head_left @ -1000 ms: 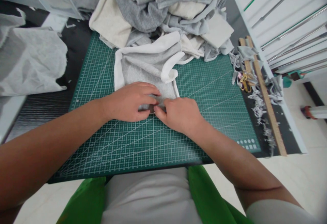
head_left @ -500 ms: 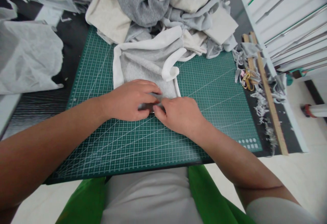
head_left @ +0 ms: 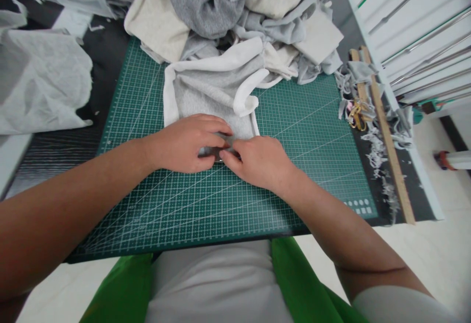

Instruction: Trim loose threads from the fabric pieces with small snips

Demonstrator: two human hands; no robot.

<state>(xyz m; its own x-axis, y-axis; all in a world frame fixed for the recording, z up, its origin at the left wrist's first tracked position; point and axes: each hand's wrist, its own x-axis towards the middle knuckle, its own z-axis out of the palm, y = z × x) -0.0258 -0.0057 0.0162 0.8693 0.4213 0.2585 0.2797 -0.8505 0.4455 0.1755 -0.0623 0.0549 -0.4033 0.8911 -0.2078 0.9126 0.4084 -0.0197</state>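
A grey fabric piece with white edging (head_left: 209, 92) lies on the green cutting mat (head_left: 294, 166). My left hand (head_left: 184, 144) rests on its near edge, with fingers pinching the grey cloth. My right hand (head_left: 259, 161) meets it from the right and pinches the same edge, fingertips touching those of the left. The bit of cloth between the fingers is mostly hidden.
A heap of grey and cream fabric pieces (head_left: 239, 13) fills the mat's far side. Wooden rulers (head_left: 386, 126), gold scissors (head_left: 356, 114) and grey scraps lie along the right edge. Crumpled white sheet material (head_left: 40, 82) lies at the left. White shelving with metal rails (head_left: 423, 28) stands at the right.
Both hands have stayed at the fabric's near edge; my right hand has edged slightly up and left toward the left hand. The view shifted a little.
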